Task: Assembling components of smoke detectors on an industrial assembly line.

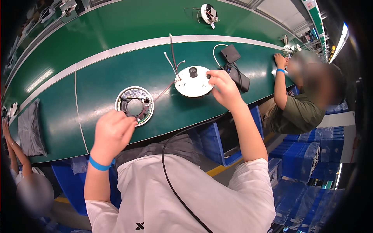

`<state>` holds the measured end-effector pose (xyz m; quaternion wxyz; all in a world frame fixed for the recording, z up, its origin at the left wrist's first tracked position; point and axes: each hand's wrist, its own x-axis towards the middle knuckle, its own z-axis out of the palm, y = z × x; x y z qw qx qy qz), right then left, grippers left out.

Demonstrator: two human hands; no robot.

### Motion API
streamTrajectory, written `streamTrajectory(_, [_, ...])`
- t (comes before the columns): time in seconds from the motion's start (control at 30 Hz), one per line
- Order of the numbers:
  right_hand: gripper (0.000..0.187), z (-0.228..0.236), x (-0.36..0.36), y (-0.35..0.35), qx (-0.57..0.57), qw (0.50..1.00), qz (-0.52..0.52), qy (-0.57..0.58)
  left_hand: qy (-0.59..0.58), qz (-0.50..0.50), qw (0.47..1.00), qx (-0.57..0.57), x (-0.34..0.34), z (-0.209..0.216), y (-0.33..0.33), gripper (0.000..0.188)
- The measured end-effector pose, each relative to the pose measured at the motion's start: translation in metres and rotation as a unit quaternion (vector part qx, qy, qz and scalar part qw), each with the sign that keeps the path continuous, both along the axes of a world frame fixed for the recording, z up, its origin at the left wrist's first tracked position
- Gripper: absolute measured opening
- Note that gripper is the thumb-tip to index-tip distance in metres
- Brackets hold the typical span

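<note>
A round white housing with a ring of circuit board and a pale disc at its centre lies on the green bench. Over its lower left edge is my left hand, fingers curled and pinched together; whatever sits between the fingertips is hidden. To the right, a white round plate carries a black lens-like cylinder and trailing wires. My right hand grips this plate's right edge with thumb and fingers, beside a small black part. A thin reddish wire runs between plate and housing.
A black box and a black power bank-like block with cables lie right of the plate. Another white round unit sits farther back. A grey bag lies left. Co-workers sit at both sides; blue bins stand below the bench edge.
</note>
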<state>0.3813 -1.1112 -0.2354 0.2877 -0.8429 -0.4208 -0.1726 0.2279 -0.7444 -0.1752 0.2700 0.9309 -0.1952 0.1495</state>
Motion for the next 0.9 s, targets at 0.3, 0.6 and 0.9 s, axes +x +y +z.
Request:
streamTrajectory(0.3, [0.030, -0.042, -0.025, -0.014, -0.035, 0.998, -0.025, -0.047, 0.076, -0.035, 0.994, 0.065, -0.044, -0.048, -0.032, 0.022])
streamTrajectory(0.6, [0.014, 0.002, -0.027, -0.012, 0.095, 0.987, -0.108, 0.068, 0.081, -0.033, 0.985, -0.147, -0.011, -0.045, -0.075, 0.060])
streamTrajectory(0.9, [0.020, 0.046, -0.035, 0.043, -0.160, 0.960, -0.098, 0.209, 0.112, -0.035, 0.976, -0.185, 0.082, -0.084, -0.140, 0.104])
